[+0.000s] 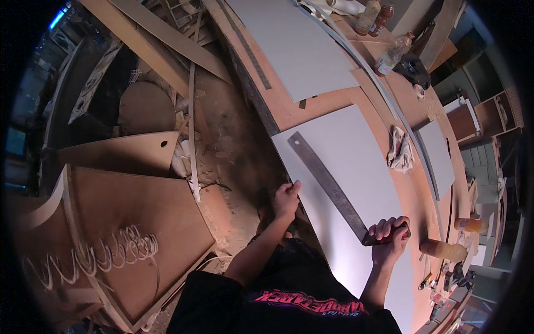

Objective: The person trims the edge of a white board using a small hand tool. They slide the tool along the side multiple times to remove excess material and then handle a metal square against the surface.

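Note:
A white panel (356, 161) lies on the workbench in front of me. Slanting across it is the dark metal blade of a try square (328, 181), with a hole near its far end. My right hand (390, 239) is wrapped round the square's stock at the near end; a bit of red shows by the fingers. At the panel's left edge, my left hand (287, 200) is closed, its fingers curled and pressed together. Whatever those fingers may hold is hidden.
Another white panel (300, 44) lies farther along the bench. A crumpled cloth (400, 149), bottles (394, 54) and a black bag (413, 71) sit to the right. Two orange-tinted bottles (445, 250) lie near the right edge. Left are a brown wooden panel (133, 206) and a coil (105, 253).

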